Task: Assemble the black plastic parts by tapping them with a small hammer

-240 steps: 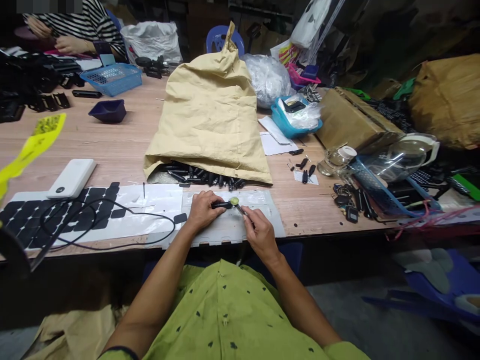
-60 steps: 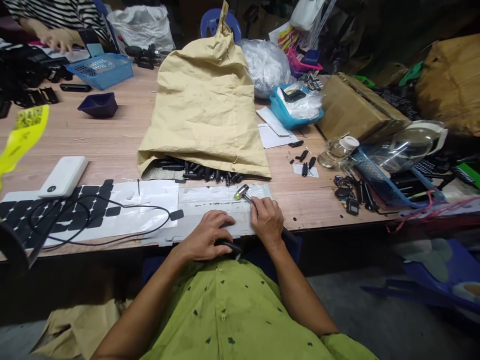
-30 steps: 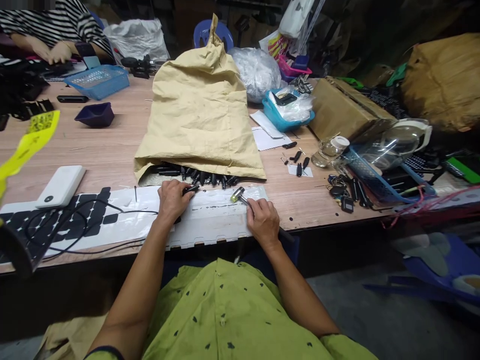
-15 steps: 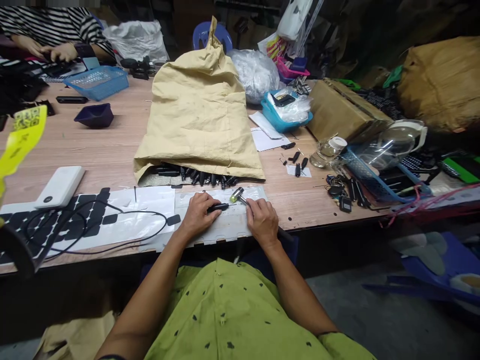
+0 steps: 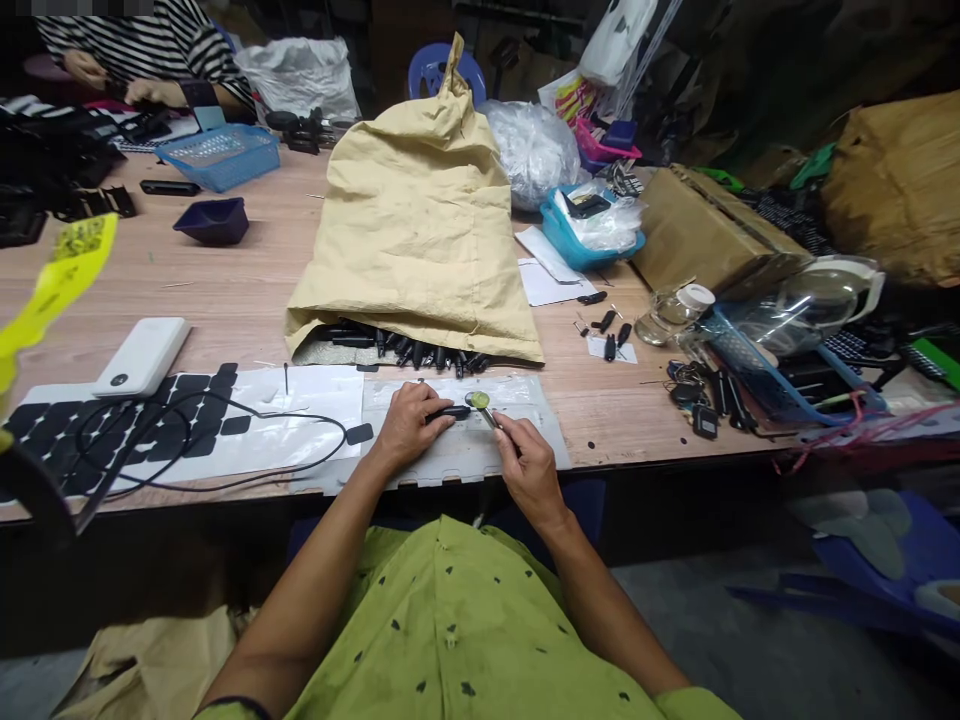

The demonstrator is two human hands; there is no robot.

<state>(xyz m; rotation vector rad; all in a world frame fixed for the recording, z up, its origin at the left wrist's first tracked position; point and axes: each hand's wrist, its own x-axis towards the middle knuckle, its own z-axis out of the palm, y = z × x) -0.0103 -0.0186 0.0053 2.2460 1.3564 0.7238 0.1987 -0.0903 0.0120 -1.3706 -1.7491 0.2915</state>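
My left hand (image 5: 409,425) is closed around a slim black cylindrical piece (image 5: 454,411), keeping it on the whitish work board (image 5: 551,430). What the piece is exactly, I cannot make out. In my right hand (image 5: 529,460) is a small hammer (image 5: 480,402) with a yellow-green face and a metal shaft; my fingers wrap its handle. Its head is close to the right tip of the black piece. Whether they touch is unclear. Just beyond my hands, many similar black pieces (image 5: 427,355) stick out from under a tan cloth cover (image 5: 420,240).
On the left, a white power bank (image 5: 142,355) and a looped black cable (image 5: 262,480) rest on black-patterned sheets. A jug (image 5: 825,300), a blue basket (image 5: 795,390) and key fobs (image 5: 701,415) stand right. Across the table, a person in striped sleeves handles something dark.
My right wrist has turned and the hammer has lifted slightly, its coloured face now showing more upward. My left hand keeps hold of the black piece. The whole view has shifted a little.
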